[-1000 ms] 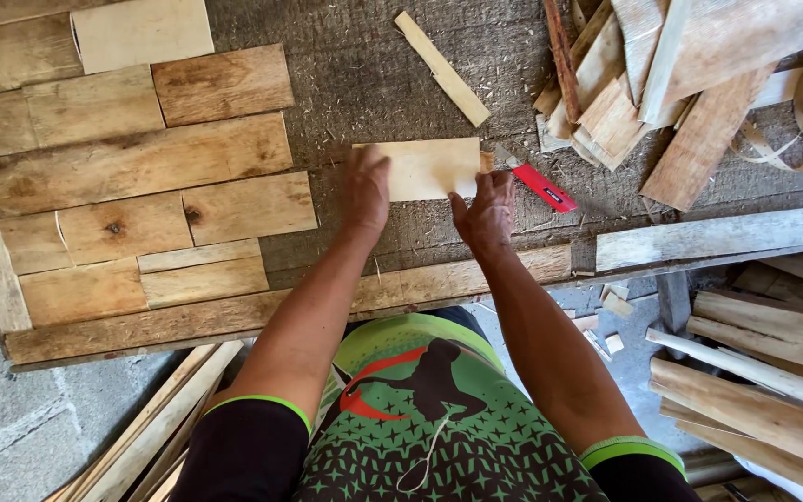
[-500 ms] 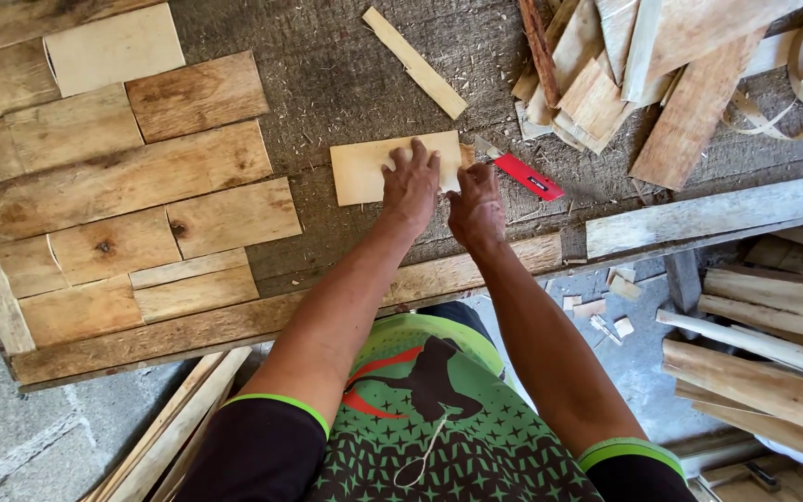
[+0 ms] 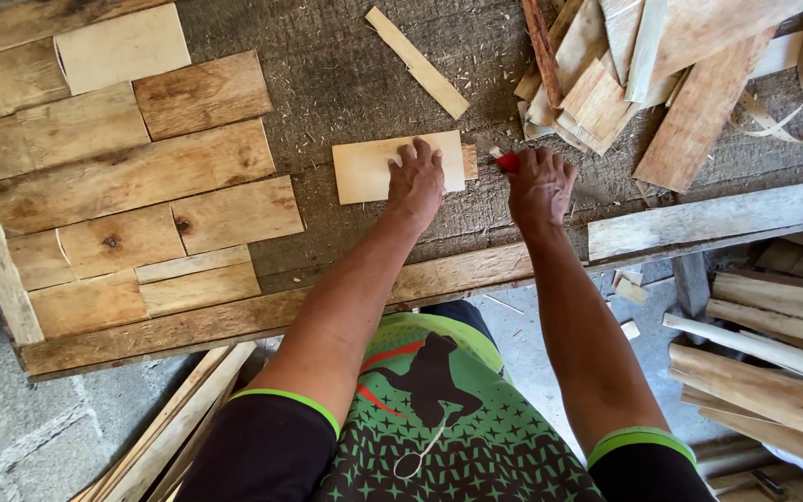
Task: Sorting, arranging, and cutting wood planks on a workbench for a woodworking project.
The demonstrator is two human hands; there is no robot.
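Left hand [image 3: 417, 178] lies flat on a pale board [image 3: 364, 169]; right hand [image 3: 538, 183] covers a mostly hidden red tool [image 3: 508, 162].

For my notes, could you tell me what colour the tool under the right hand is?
Red; the tool peeks out beside the right hand in the head view.

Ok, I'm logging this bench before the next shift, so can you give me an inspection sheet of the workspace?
Surface: rough dark worktop, dusty with wood chips.
Job's things: pale wood panel lying flat; red-handled tool, mostly hidden.
Clutter: offcut pile top right; loose strip; fitted plank patchwork on the left.
Grippers: left hand pressed flat on the panel; right hand over the tool, grip cannot be told.
Cables: nothing seen.
Surroundings: concrete floor; stacked boards lower right; slats lower left.
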